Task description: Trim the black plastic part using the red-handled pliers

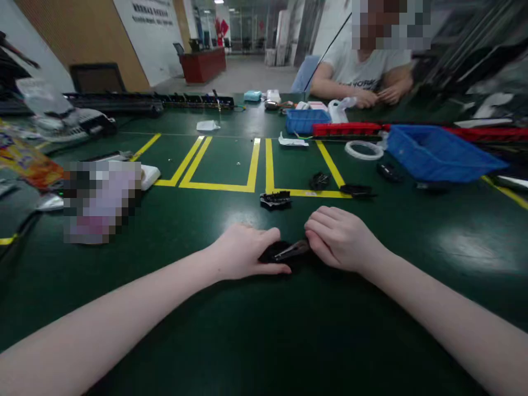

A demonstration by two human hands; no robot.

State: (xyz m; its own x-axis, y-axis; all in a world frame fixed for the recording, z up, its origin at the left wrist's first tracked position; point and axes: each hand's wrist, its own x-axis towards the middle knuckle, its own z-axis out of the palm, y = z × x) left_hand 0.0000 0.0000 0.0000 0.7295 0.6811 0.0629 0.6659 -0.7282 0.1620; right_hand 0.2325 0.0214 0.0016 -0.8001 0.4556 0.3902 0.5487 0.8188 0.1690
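A dark, narrow plastic-looking part spans the gap between two bare hands, low over a dark green tabletop and directly in front of the wearer; whether its underside touches the surface cannot be told. The left hand grips one end, thumb above and a finger stretched along below, a hold that probably steadies the piece while leaving its middle in sight. The right hand is closed on the other end, fingers curled and thumb pressed in, so that the tip is hidden; the paired hold likely keeps the slim part from twisting. Just beyond the hands lies a jagged black piece, with a rounded black piece and a flat black piece farther right, all seemingly set within easy reach. Yellow tape marks out bays on the table, perhaps to give items their places. Toward the right, a large blue bin stands near a white ring, its walls apparently there to keep loose pieces together, and a smaller blue bin sits farther back beside a red strip. Across the table, a person in a white shirt sits with both hands close together.
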